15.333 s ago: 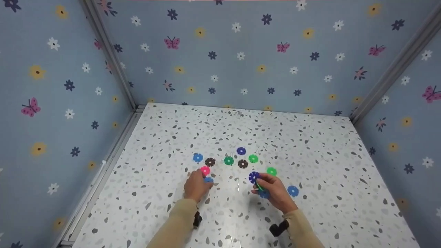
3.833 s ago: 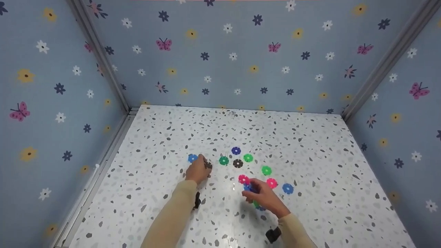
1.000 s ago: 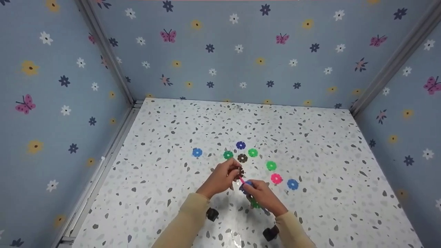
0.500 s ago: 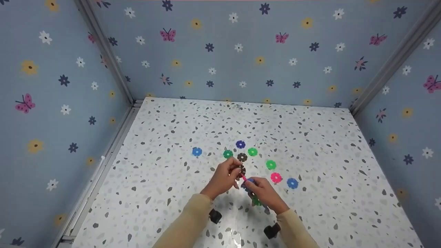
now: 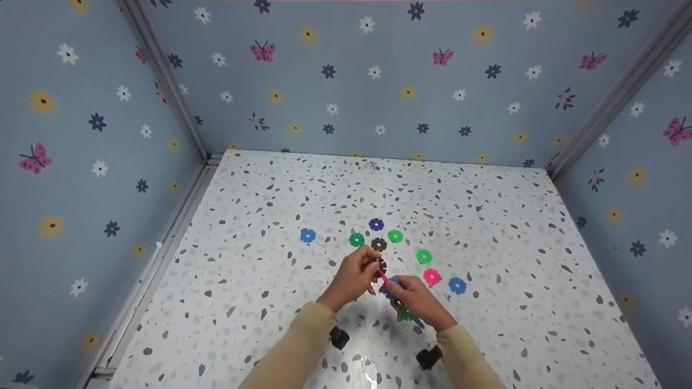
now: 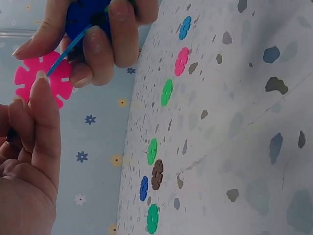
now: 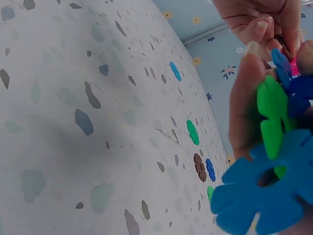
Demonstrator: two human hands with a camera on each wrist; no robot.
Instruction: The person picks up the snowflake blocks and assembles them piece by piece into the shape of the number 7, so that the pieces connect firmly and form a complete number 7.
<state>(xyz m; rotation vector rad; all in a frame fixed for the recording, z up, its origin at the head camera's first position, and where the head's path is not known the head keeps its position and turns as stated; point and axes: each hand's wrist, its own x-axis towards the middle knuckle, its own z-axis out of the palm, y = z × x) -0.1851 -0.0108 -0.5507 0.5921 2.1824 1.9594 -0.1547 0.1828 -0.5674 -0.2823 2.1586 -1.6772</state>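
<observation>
Newly off the surface, the brown disc is meeting or nearing the pink disc, left fingers pinching it, right fingers gripping the linked discs, so joining is apparently progressing.

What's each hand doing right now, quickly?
Left hand: closed, pinching a brown disc.
Right hand: closed, holding a cluster of joined discs in blue, green and pink.
</observation>
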